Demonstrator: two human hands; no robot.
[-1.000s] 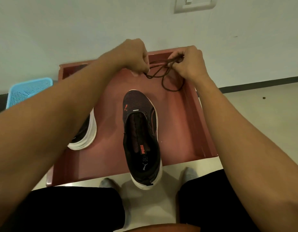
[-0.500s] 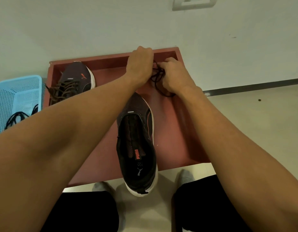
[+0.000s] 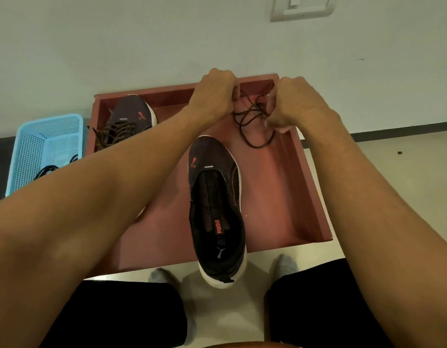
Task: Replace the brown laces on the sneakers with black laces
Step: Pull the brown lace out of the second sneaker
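Hands drawn apart — brown lace (image 3: 252, 123) looped between.
At 6 o'clock the unlaced sneaker (image 3: 217, 209) overhangs the tray (image 3: 313, 187) edge; bare floor at 3. At 12 your left hand (image 3: 215, 94) and right hand (image 3: 294, 106) pinch the lace.

Arms outstretched, the left hand (image 3: 215, 95) and right hand (image 3: 294, 105) each pinch the brown lace (image 3: 256, 108).

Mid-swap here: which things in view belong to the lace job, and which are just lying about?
Job: left hand and right hand, both gripping the brown lace; unlaced sneaker; laced sneaker; black laces.
Lying about: basket holding the black laces; tray under the sneakers; wall switch.
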